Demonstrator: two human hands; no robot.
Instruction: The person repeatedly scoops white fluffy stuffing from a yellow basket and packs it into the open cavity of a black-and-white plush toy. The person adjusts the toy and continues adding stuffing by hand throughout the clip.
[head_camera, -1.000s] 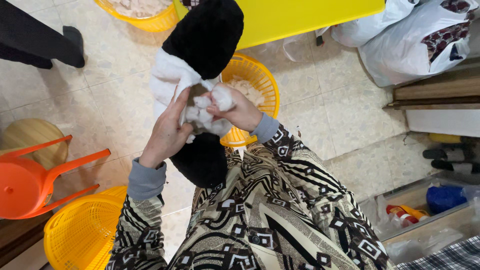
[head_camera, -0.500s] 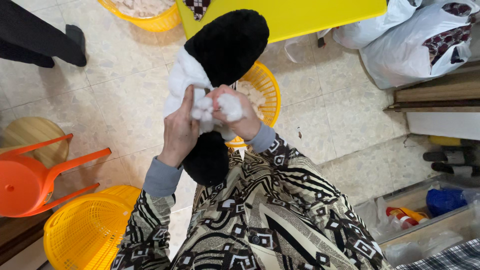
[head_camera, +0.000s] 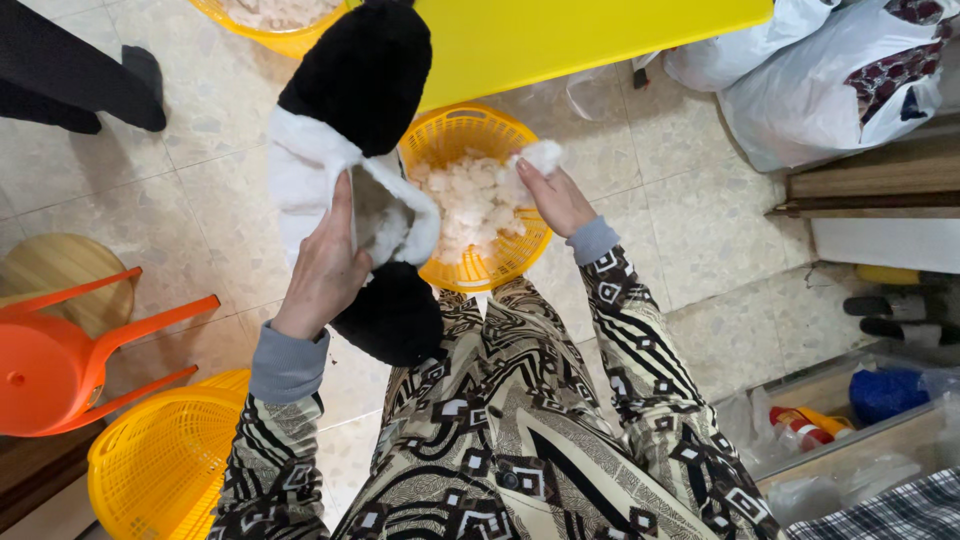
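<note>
My left hand (head_camera: 325, 268) grips a black and white plush toy shell (head_camera: 345, 130) by its open white seam, holding it up over my lap. My right hand (head_camera: 553, 195) has reached into a yellow plastic basket (head_camera: 520, 250) on the floor and pinches a tuft of white stuffing (head_camera: 540, 158). More loose white stuffing (head_camera: 465, 195) fills that basket. The black lower part of the toy (head_camera: 395, 315) hangs against my knee.
A yellow table (head_camera: 560, 35) stands ahead. Another yellow basket (head_camera: 160, 460) sits at lower left beside an orange stool (head_camera: 60, 365), and a third yellow basket (head_camera: 270, 15) at the top. White bags (head_camera: 800, 70) lie at upper right. Someone's dark-clad leg (head_camera: 70, 80) is at upper left.
My right hand left the toy's opening and moved right into the basket, taking a tuft of stuffing. My left hand kept its hold on the toy, which shifted slightly.
</note>
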